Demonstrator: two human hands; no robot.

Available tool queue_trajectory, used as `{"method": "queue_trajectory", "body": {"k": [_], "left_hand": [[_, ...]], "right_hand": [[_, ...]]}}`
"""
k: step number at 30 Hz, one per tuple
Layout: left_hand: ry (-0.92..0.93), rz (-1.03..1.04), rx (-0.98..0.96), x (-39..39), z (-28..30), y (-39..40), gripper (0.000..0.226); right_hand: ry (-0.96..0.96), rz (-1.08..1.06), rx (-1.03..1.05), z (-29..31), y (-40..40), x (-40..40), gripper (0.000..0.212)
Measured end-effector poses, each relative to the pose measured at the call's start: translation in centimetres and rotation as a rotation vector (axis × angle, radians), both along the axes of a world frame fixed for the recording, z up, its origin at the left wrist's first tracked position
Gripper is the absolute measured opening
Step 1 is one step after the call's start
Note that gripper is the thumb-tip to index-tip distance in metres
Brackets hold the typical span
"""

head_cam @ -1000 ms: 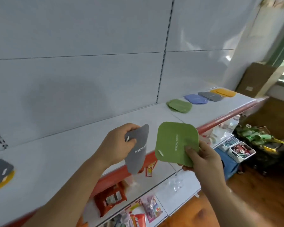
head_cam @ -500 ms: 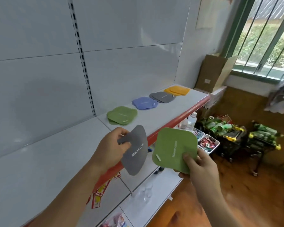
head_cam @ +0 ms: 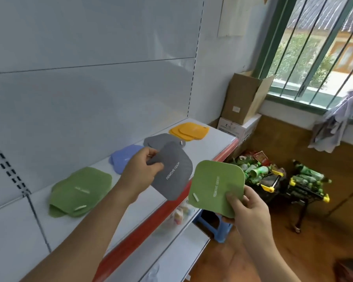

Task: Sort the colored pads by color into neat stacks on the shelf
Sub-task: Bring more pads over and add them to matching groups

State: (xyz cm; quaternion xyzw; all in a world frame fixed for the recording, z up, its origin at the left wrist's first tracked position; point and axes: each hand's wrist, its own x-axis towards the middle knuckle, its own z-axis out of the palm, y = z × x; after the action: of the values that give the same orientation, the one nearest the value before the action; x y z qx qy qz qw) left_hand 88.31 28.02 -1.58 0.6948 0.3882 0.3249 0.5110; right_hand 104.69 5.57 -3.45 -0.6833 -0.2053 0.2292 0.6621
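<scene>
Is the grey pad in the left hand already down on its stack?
No. The left hand holds the grey pad above the shelf.

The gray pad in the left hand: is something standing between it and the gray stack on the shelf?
Nothing visible does. The left hand holds the gray pad just in front of the gray stack, with only open air between; the blue stack lies beside, not across.

A small shop: white metal retail shelving (head_cam: 155,202) with slotted uprights and a red front edge fills the left of the frame. At right, small carts (head_cam: 308,186) hold green packaged goods. A cardboard box (head_cam: 243,96) stands in the corner, upper right, beside a barred window (head_cam: 318,43)
</scene>
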Motion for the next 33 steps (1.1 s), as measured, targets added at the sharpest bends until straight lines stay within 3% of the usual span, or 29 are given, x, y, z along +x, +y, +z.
{"method": "queue_trajectory", "body": {"k": [14,18,23,28,33], "left_hand": [[-0.125,0.382,-0.313,14.4,-3.3,12.4,0.018],[0.320,0.499,-0.016,14.8,-4.7,14.1,0.027],[0.740,0.429,0.272,14.7,-5.5,14.6,0.044],[0.842,0.409,0.467,12.5,-5.1,14.3,0.034],[0.904,0.482,0.654,7.5,-4.9,11.1,0.048]], "right_hand": [[-0.033,0.337,-0.039,-0.5,13.0,20.7,0.027],[-0.011,0.437,-0.054,-0.6,16.1,21.9,0.028],[-0.012,0.493,-0.080,-1.0,18.9,21.8,0.024],[-0.073,0.587,-0.064,0.1,21.4,19.6,0.024],[-0.082,0.686,-0.018,0.1,23.6,15.7,0.024]]}}
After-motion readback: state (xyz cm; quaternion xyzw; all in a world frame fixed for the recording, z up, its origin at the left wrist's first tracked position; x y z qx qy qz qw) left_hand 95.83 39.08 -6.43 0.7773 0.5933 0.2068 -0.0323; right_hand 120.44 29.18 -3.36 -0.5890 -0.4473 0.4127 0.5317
